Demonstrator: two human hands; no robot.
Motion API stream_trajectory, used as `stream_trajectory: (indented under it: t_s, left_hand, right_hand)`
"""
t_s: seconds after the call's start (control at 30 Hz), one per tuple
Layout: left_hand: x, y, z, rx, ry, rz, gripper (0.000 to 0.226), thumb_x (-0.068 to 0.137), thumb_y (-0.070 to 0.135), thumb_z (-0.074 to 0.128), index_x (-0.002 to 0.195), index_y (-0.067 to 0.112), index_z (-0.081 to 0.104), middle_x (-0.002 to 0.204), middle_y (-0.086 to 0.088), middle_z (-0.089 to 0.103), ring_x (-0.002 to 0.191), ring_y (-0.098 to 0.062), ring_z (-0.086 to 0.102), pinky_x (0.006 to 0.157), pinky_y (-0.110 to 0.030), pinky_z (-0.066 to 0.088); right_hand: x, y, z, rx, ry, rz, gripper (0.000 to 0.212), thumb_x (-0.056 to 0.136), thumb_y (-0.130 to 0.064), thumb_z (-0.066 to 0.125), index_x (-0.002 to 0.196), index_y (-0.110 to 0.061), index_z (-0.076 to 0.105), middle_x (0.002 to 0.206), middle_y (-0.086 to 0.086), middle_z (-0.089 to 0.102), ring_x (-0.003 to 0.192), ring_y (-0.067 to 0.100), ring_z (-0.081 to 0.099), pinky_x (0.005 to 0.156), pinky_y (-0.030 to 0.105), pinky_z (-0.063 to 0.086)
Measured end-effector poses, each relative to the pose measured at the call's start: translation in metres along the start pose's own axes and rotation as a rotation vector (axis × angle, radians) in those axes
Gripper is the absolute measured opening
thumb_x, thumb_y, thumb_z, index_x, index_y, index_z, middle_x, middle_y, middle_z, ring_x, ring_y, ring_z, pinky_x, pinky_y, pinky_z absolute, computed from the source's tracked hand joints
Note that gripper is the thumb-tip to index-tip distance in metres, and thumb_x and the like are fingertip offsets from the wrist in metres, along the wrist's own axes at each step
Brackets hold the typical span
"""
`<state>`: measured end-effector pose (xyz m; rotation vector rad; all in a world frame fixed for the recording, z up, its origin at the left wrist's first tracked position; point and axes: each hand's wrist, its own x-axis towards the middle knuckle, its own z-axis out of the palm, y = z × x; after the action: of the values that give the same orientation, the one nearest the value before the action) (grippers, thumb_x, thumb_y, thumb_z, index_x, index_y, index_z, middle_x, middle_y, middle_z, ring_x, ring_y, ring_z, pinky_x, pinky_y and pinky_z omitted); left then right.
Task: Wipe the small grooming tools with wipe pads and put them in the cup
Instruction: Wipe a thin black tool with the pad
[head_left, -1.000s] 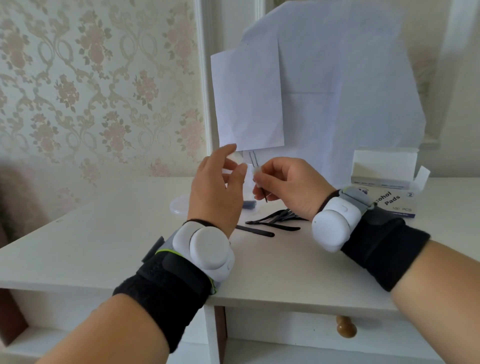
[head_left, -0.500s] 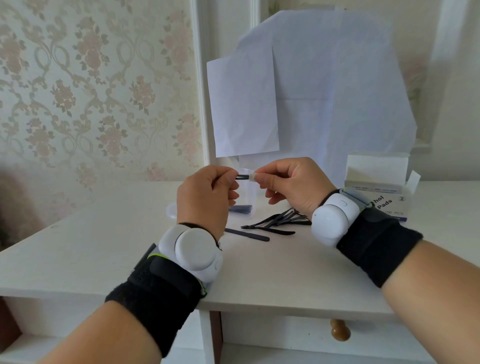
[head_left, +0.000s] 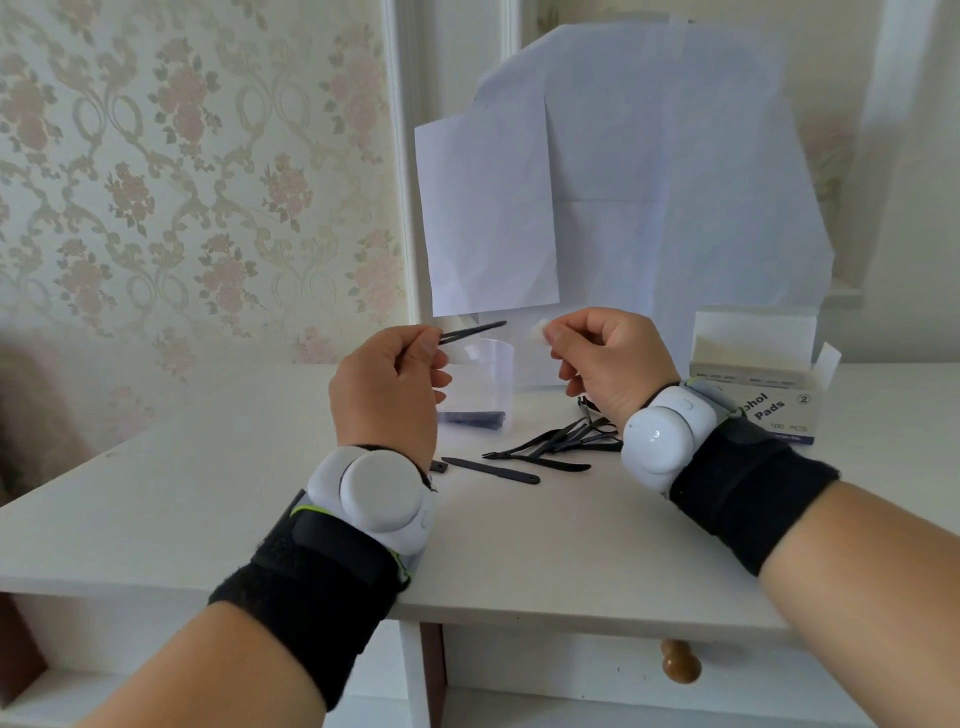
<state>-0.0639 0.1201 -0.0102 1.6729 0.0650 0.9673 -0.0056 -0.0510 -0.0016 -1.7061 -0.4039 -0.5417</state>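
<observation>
Tweezers and pad held apart above the cup.

Your left hand pinches the dark tweezers, tips pointing right; your right hand pinches a small white wipe pad near those tips, not touching. The clear cup stands on the tabletop just below, unwiped tools lying to its right. If the tips look clean, lower them straight into the cup; otherwise fold the pad round both prongs and draw outward.

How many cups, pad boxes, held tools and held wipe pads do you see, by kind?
cup: 1
pad box: 1
tool in left hand: 1
wipe pad in right hand: 1
Total: 4
</observation>
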Motion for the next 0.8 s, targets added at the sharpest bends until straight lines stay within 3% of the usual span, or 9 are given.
stream_trajectory:
  t_s: [0.13,0.33,0.5,0.67,0.8]
  left_hand:
    - [0.003,-0.002,-0.001,0.044,0.077,-0.018,0.015,0.095,0.023,0.055,0.088,0.028,0.067,0.073,0.01,0.067,0.061,-0.001,0.063,0.065,-0.027,0.058]
    - [0.009,-0.008,0.001,0.129,0.076,-0.016,0.009,0.092,0.023,0.058,0.091,0.024,0.067,0.073,0.01,0.068,0.071,-0.011,0.068,0.073,-0.038,0.059]
    - [0.013,-0.013,0.003,0.215,0.005,-0.014,0.006,0.092,0.026,0.06,0.095,0.024,0.064,0.084,0.008,0.069,0.078,-0.013,0.067,0.065,-0.022,0.049]
    - [0.01,-0.012,0.006,0.256,-0.067,0.013,0.009,0.094,0.026,0.056,0.091,0.027,0.064,0.082,0.011,0.068,0.076,-0.011,0.066,0.067,-0.022,0.05]
    - [0.007,-0.01,0.006,0.24,-0.052,0.039,0.011,0.095,0.028,0.054,0.087,0.031,0.061,0.082,0.012,0.068,0.076,-0.012,0.066,0.068,-0.025,0.051]
  right_hand:
    - [-0.001,0.0,-0.002,-0.068,0.025,0.0,0.016,0.093,-0.024,0.063,0.085,-0.012,0.071,0.065,-0.004,0.062,0.04,0.0,0.051,0.044,0.016,0.044]
    - [-0.002,0.001,0.004,-0.166,-0.016,-0.033,0.017,0.091,-0.025,0.063,0.083,-0.012,0.071,0.063,-0.006,0.063,0.048,0.009,0.056,0.055,0.027,0.049]
    - [0.001,0.004,0.001,-0.145,0.024,-0.014,0.018,0.091,-0.024,0.063,0.08,-0.013,0.071,0.06,-0.007,0.062,0.047,0.009,0.055,0.055,0.028,0.049]
    - [0.002,0.005,0.001,-0.136,0.03,-0.004,0.018,0.092,-0.024,0.062,0.081,-0.012,0.071,0.058,-0.008,0.061,0.038,0.002,0.049,0.052,0.025,0.044]
    - [0.003,0.006,0.0,-0.169,0.019,0.03,0.017,0.091,-0.024,0.062,0.084,-0.01,0.071,0.064,-0.004,0.064,0.048,0.008,0.056,0.051,0.028,0.051]
